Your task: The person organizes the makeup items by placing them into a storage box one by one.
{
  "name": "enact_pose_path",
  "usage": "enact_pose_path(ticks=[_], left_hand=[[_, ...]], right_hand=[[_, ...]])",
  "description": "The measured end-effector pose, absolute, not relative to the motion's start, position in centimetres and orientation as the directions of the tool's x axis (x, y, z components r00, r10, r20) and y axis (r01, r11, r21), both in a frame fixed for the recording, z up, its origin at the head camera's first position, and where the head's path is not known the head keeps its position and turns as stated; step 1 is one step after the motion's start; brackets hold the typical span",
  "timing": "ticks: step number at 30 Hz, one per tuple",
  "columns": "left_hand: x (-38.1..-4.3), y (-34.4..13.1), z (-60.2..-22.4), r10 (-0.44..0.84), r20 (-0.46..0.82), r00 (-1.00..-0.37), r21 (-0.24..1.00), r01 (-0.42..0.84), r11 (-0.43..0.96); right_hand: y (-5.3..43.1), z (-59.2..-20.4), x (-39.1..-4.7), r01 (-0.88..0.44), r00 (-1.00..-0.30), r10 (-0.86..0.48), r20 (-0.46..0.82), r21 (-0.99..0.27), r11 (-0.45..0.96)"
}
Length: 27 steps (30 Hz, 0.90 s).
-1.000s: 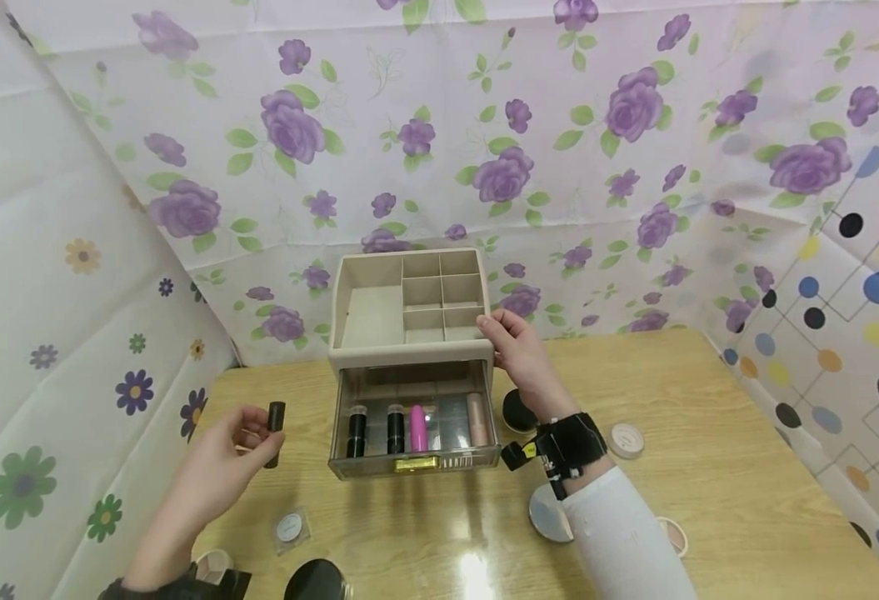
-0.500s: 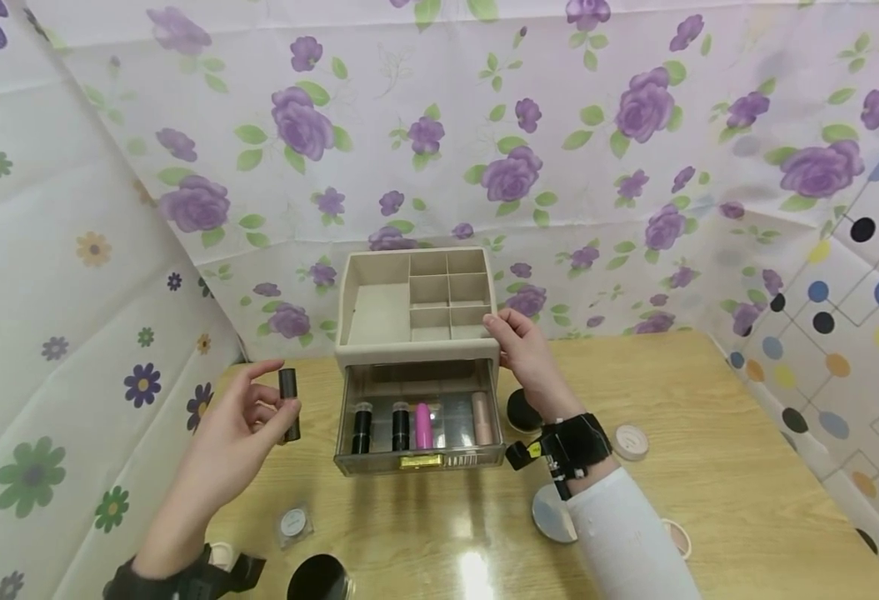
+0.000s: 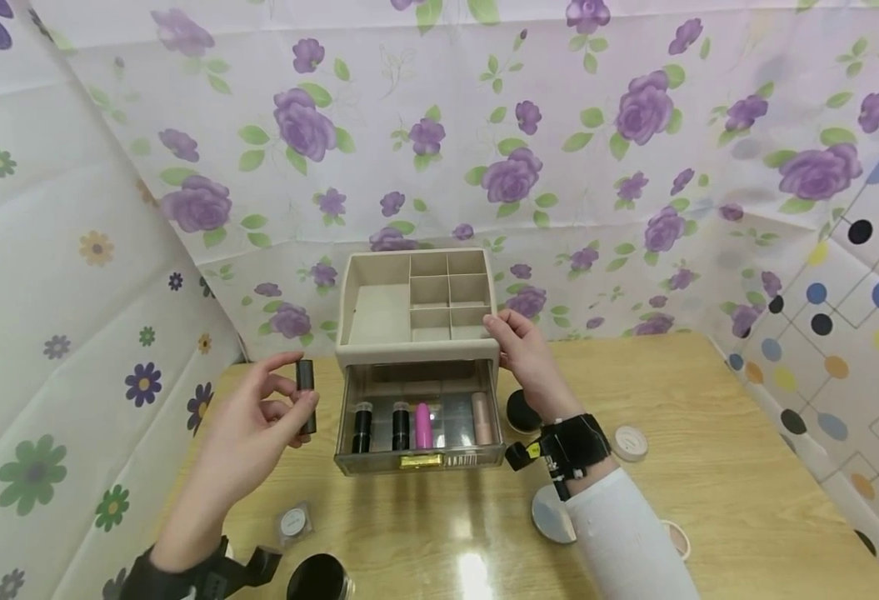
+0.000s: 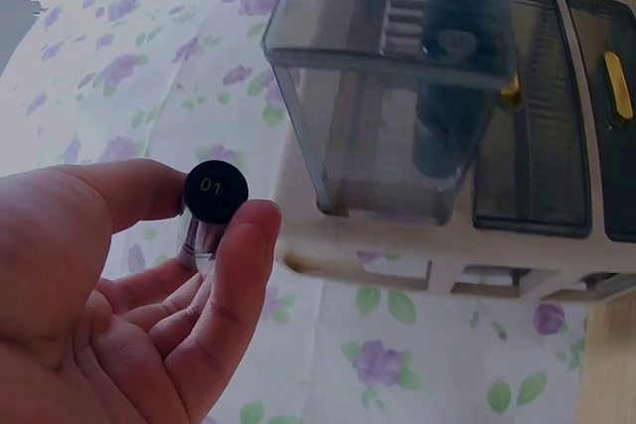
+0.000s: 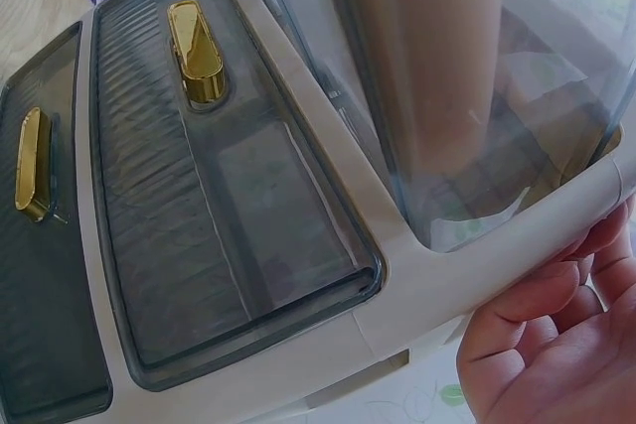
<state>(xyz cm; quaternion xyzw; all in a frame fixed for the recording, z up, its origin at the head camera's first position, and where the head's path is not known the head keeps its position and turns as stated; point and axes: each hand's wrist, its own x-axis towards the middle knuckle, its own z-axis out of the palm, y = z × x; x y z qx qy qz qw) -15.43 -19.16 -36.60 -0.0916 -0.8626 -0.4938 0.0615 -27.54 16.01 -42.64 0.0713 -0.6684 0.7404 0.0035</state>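
My left hand (image 3: 255,425) pinches a slim black lipstick tube (image 3: 306,396) between thumb and fingers, upright and just left of the pulled-out drawer. In the left wrist view the end of the lipstick tube (image 4: 217,192) reads "01". My right hand (image 3: 525,358) grips the right side of a beige makeup organizer (image 3: 417,353), thumb at its top edge. The organizer's clear drawer (image 3: 379,465) holds two black tubes (image 3: 400,427), a bright pink tube (image 3: 423,427) and a pale pink tube (image 3: 481,419). Close to the right fingers, two lower drawers with gold handles (image 5: 197,52) are closed.
Left of centre on the wooden table (image 3: 424,550) lie a small clear square case (image 3: 293,523) and a black round jar (image 3: 317,577). To the right are a black round compact (image 3: 521,412), a silvery disc (image 3: 552,515) and a pale round case (image 3: 630,442). Floral cloth (image 3: 409,175) hangs behind the organizer.
My left hand has moved right and slightly up with the lipstick tube, closer to the drawer. The right hand keeps its grip on the organizer, and the head view has shifted slightly.
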Motion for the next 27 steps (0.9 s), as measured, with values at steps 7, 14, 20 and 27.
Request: enact_pose_path(ticks=[7,14,20,27], left_hand=[[-15.4,-18.0,-36.1,0.129,0.239,-0.962,0.844,0.272,0.463],[-15.4,-16.3,-36.1,0.151,0.256,-0.955,0.834,0.297,0.465],[-15.6,-14.0,-35.9,0.197,0.245,-0.949,0.834,0.309,0.456],[-16.4,-11.0,-36.3,0.263,0.276,-0.924,0.818,0.370,0.441]], right_hand=[[15.9,-43.1,-27.4,-0.089,-0.992,-0.079,0.096,-0.992,-0.094],[15.7,-43.1,-27.6,-0.111,-0.990,-0.070,0.119,-0.987,-0.116],[15.9,-43.0,-27.5,-0.109,-0.990,-0.075,0.116,-0.989,-0.101],[15.9,-42.9,-27.5,-0.122,-0.988,-0.075,0.132,-0.985,-0.125]])
